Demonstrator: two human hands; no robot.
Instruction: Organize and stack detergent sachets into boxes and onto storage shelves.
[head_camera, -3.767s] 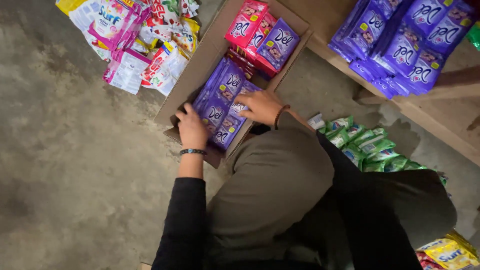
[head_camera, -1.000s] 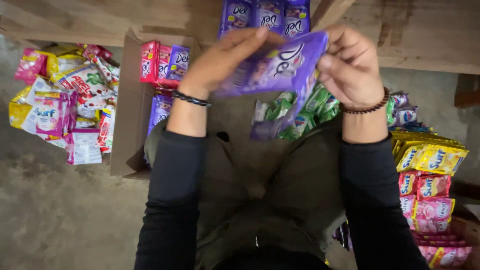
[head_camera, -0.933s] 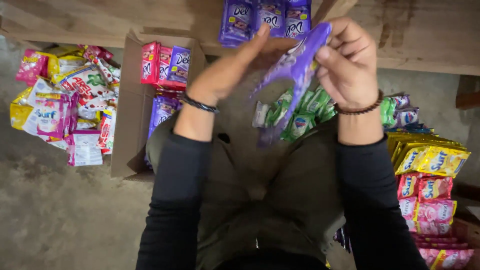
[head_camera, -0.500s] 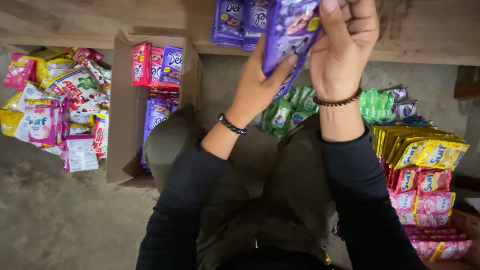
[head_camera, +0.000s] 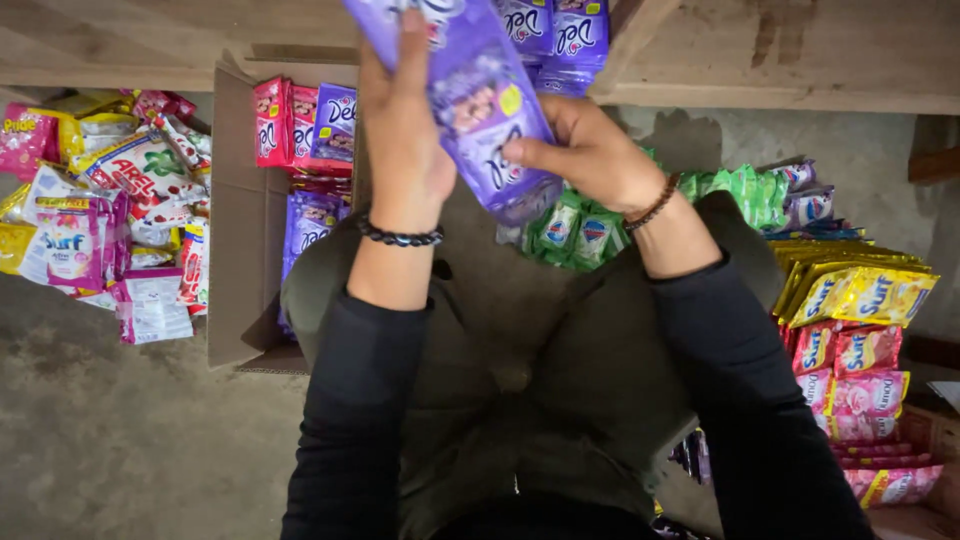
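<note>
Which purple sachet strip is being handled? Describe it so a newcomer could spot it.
Start at the wooden shelf along the top of the view. Just in front of it, both raised hands grip the purple sachet strip: left hand behind it, right hand pinching its lower edge. Unlike the purple packs in the cardboard box, it is held in the air.

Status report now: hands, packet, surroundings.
Left hand and right hand both grip the purple sachet strip, raised before the wooden shelf. Cardboard box lower left. Nothing between.
</note>
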